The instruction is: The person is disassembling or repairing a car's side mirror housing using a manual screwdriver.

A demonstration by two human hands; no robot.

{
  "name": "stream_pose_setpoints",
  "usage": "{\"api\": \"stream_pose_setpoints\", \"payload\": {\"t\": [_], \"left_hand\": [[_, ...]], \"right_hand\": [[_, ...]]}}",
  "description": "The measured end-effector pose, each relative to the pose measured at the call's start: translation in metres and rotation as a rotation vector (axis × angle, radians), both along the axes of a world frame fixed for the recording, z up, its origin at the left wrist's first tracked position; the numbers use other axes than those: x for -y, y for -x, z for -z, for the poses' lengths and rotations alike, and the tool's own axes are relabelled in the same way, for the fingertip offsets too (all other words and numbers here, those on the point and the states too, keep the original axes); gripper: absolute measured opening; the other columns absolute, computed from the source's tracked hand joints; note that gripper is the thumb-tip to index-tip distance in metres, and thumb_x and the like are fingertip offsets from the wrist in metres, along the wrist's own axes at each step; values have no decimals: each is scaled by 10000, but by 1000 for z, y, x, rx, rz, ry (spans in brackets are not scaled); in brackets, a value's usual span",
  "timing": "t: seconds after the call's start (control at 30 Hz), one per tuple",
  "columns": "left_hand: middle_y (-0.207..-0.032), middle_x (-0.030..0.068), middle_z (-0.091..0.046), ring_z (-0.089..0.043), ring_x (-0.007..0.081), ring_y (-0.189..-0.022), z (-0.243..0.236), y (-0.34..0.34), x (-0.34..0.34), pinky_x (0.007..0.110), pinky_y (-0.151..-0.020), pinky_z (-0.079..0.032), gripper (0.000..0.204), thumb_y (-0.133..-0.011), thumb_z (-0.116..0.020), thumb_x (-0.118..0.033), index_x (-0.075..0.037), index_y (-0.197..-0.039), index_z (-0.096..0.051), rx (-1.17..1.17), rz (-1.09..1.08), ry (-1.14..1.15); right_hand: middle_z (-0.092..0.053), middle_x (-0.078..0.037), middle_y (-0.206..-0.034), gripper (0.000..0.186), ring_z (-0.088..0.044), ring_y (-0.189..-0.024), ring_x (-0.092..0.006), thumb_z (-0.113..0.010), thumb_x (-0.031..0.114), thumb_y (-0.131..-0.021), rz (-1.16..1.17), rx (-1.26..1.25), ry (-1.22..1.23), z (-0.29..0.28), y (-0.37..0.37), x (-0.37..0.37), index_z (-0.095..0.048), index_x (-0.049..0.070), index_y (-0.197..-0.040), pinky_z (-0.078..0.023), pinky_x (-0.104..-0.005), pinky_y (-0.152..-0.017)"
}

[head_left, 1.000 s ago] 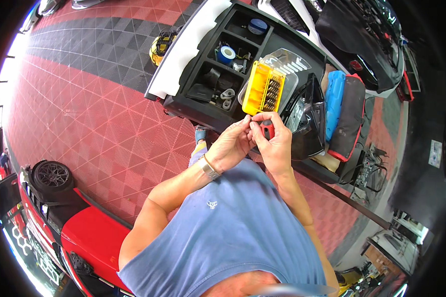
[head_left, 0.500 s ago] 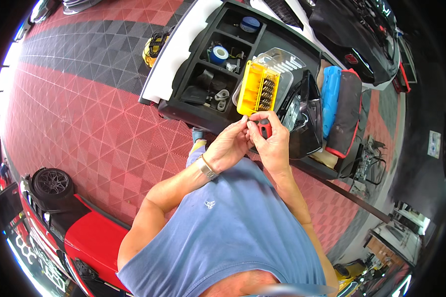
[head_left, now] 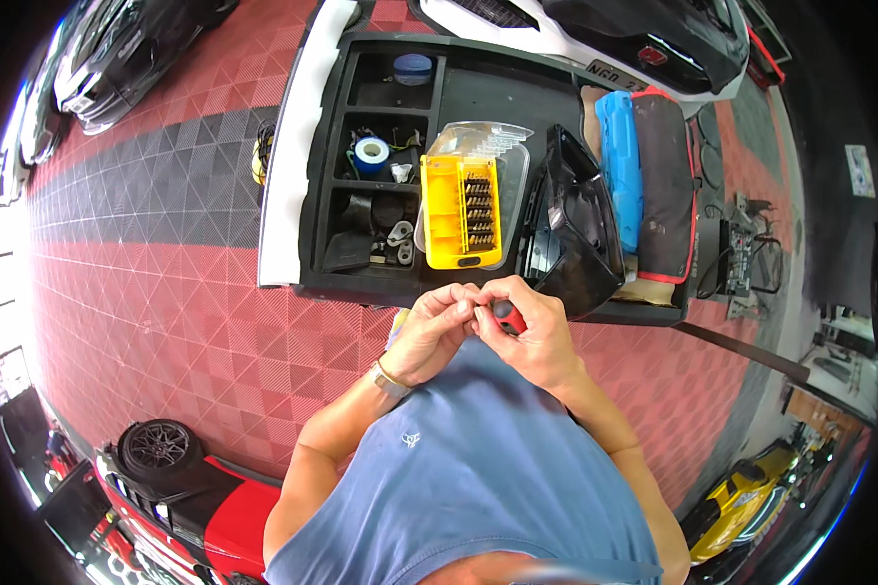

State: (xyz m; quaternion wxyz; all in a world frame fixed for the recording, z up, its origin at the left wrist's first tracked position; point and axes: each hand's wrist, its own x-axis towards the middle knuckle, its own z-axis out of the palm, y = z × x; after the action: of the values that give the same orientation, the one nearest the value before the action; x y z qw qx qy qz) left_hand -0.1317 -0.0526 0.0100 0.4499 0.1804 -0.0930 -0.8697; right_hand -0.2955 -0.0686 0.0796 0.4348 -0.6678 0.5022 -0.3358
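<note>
My right hand is closed around a red-and-black screwdriver handle. My left hand meets it in front of my blue shirt, fingertips pinched at the tool's front end; whatever small piece they hold is too hidden to name. Just beyond both hands, an open yellow bit case with rows of bits rests on a clear plastic lid in a black compartment tray. Right of the case is a glossy black plastic part.
The tray's left compartments hold blue-and-white tape and small parts. A blue case and a grey-red bag lie at its right. Cars surround me: white, black, red, yellow. Tiled floor spreads left.
My view has shifted, so the tray now appears squarer and further left, and the cars sit lower or further into frame. Both hands appear lower, still joined at the screwdriver.
</note>
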Motion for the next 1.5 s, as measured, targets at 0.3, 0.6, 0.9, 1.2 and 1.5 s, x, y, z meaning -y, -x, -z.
{"api": "stream_pose_setpoints", "payload": {"t": [0.3,0.6,0.9,1.2,1.5], "left_hand": [[-1013,69,-618,-594,139,-886,-13,-11,18,283,-823,-498,74,-947,-658,-74,-15,-991,-660,267,-17,224],[-968,106,-627,-585,182,-875,-5,-44,56,305,-795,-485,121,-862,-626,76,0,-954,-612,920,-356,695],[-958,128,-638,-618,264,-875,6,-48,53,348,-772,-505,243,-816,-670,120,-26,-1001,-609,1124,-347,967],[-1036,47,-701,-614,243,-901,10,-49,63,351,-835,-448,286,-774,-737,58,-79,-1002,-633,1148,-291,1171],[-1019,32,-695,-611,229,-877,13,-48,69,344,-809,-444,304,-762,-740,57,-86,-1013,-646,1120,-244,1138]], "right_hand": [[-684,-74,-846,267,-644,-623,-144,-722,66,-858,-56,-5,11,-30,15,7,-643,65,-1113,-505,-287,-562],[-537,-104,-847,288,-571,-692,-244,-706,11,-881,204,-199,59,-30,-3,19,-601,55,-1145,-468,-326,-622],[-546,-140,-948,162,-607,-742,-351,-579,3,-954,409,-313,52,-8,-32,31,-548,34,-1110,-490,-413,-634],[-546,-159,-937,107,-632,-739,-395,-557,51,-968,435,-562,106,4,-45,61,-516,30,-1065,-518,-478,-606],[-647,-168,-902,97,-647,-764,-396,-594,42,-939,428,-712,-2,12,-45,80,-577,36,-1035,-512,-463,-629]]}}
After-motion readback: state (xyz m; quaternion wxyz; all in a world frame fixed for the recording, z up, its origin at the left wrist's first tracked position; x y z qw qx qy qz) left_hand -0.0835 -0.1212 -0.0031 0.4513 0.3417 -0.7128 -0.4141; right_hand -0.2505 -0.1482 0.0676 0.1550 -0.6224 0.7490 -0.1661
